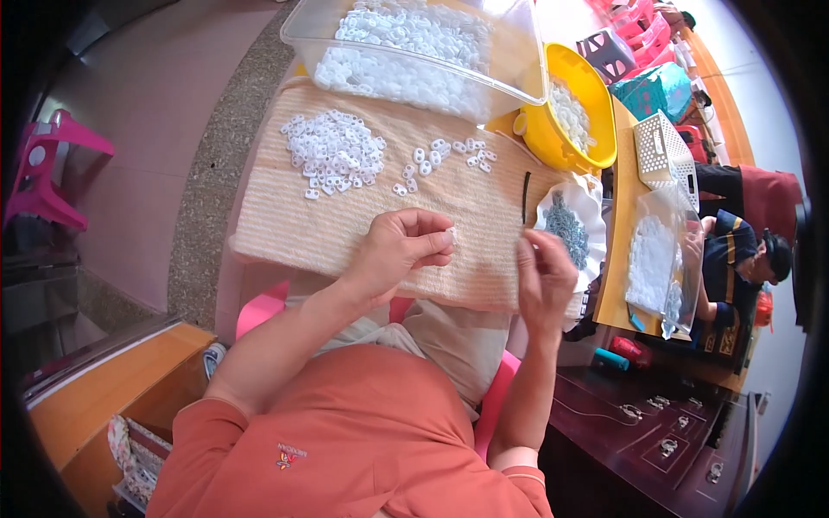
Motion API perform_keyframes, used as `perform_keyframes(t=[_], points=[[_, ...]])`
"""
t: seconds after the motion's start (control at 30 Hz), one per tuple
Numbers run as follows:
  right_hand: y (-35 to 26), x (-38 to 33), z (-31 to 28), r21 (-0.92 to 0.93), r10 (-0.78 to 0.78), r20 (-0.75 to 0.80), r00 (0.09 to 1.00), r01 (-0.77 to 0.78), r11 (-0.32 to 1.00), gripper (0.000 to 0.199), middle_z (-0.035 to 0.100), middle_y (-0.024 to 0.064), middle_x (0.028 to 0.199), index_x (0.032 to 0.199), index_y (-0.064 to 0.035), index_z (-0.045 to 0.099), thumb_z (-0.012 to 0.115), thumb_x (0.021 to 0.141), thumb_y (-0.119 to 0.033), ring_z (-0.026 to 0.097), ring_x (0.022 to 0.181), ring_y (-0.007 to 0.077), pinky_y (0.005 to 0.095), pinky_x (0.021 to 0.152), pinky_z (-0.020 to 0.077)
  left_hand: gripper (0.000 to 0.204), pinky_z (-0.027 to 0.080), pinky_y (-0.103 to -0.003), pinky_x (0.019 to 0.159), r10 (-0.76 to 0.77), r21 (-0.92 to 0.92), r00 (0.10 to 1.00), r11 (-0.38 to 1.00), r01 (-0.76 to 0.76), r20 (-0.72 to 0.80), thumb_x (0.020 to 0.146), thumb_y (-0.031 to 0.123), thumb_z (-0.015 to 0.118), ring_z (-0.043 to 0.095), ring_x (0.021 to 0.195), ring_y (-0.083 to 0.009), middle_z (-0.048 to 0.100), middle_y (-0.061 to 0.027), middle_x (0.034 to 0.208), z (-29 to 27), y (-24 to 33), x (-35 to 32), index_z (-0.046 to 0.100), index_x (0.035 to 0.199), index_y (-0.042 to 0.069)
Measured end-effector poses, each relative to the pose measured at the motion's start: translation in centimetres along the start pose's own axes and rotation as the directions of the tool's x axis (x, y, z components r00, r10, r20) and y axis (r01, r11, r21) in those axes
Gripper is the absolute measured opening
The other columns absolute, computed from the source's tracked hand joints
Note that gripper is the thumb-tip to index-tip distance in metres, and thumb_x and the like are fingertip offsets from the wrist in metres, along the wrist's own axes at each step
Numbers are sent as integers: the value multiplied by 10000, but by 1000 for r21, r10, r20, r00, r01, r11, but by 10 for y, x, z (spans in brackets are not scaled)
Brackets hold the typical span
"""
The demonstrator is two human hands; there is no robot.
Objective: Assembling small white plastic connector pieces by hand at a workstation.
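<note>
My left hand is over the near middle of the towel-covered table. Its thumb and forefinger pinch a small white plastic piece. To the right, my right hand is raised at the edge of a white tray heaped with small grey metal parts. Its fingers are curled toward the thumb; whether anything is between them is hidden. Beyond my left hand lies a pile of flat white two-hole plastic pieces. Several similar pieces are scattered to the right of the pile.
A large clear bin of white pieces stands at the far edge, beside a yellow basin holding more. A thin black stick lies near the tray. At right, another person works by a clear box. A pink stool stands left.
</note>
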State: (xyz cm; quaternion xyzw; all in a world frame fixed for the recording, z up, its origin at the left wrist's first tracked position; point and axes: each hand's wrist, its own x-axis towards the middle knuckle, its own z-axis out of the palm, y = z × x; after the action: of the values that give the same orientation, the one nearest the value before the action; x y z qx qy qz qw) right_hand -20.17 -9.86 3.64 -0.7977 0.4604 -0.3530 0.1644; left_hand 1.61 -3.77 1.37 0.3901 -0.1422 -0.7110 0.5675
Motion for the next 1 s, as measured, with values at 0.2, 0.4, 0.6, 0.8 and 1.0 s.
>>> perform_keyframes(t=[0.2,0.4,0.6,0.8,1.0], points=[[-41,-4,42,561,296,316,901,-429,708,163,653,57,853,1019,50,644,636,881,-37,587,673,64,206,589,512,142,562,-248,720,12,-10,999,1000,-12,43,870,18,630,638,807,-121,651,-68,916,0,-3,1,621,1005,-25],[-41,-1,45,556,309,383,871,-484,676,131,656,59,773,993,55,638,622,888,-22,601,650,86,214,589,515,151,566,-240,712,29,-3,998,1000,-29,53,860,2,632,653,807,-128,659,-72,921,-3,-5,1,628,1011,-10],[-35,0,39,547,332,341,880,-473,691,92,646,52,780,948,53,638,625,880,-8,591,645,80,208,584,500,157,567,-247,713,35,33,999,999,-35,5,862,19,635,646,787,-120,658,-71,896,0,-2,1,623,1016,-11],[-13,9,-9,-133,-20,59,998,27,991,131,641,90,872,942,20,636,676,820,-4,580,652,124,248,587,474,122,558,-244,710,44,-41,998,998,-46,-39,869,18,629,641,759,-118,657,-70,868,-1,4,1,617,985,-19],[5,-13,-33,-531,103,88,991,-41,846,185,640,122,919,970,-16,655,673,818,-120,619,728,262,360,659,495,125,554,-230,696,58,-29,996,998,-60,-66,865,19,633,635,742,-108,651,-58,850,-1,4,1,619,985,-13]])
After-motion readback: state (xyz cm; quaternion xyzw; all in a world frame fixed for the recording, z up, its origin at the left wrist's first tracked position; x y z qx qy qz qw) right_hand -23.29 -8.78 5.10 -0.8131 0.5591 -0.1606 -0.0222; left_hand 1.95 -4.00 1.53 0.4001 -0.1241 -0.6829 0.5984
